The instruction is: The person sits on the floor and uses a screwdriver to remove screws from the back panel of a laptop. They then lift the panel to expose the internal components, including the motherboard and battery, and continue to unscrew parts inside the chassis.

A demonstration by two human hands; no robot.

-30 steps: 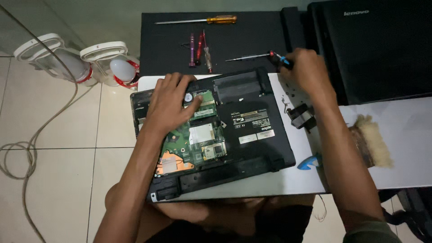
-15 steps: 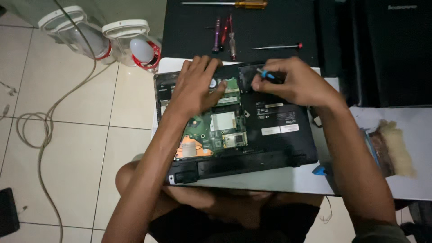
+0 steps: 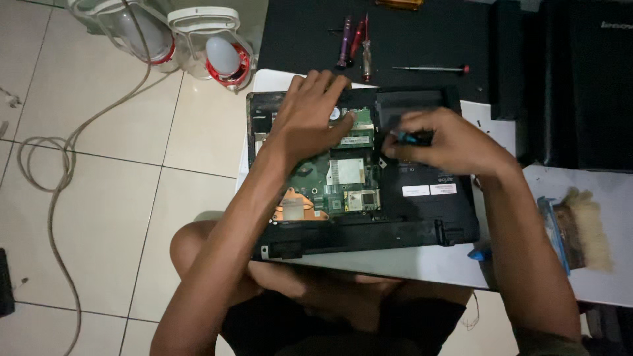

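Biggest thing here is the opened laptop [image 3: 359, 175] lying upside down on the white table [image 3: 395, 260], bottom cover off so the green motherboard [image 3: 333, 181] and the copper heatsink [image 3: 293, 206] are showing. The left hand [image 3: 310, 118] lies flat and spread over the far left part of the board, just pressing down and holding nothing. Right beside it, the right hand [image 3: 438, 142] is closed around a small blue-handled screwdriver [image 3: 407, 137], tip down at the edge where the board meets the black casing. I can't see the screw itself; the fingers hide it.

If you ask me, the trick at this point is keeping the driver straight up and the pressure steady so the head doesn't strip, with the flat hand stopping the chassis from sliding.

Beyond the left hand on the black mat [image 3: 382, 33] are spare screwdrivers [image 3: 356, 43], and a brush [image 3: 583, 227] lies out past the right forearm.
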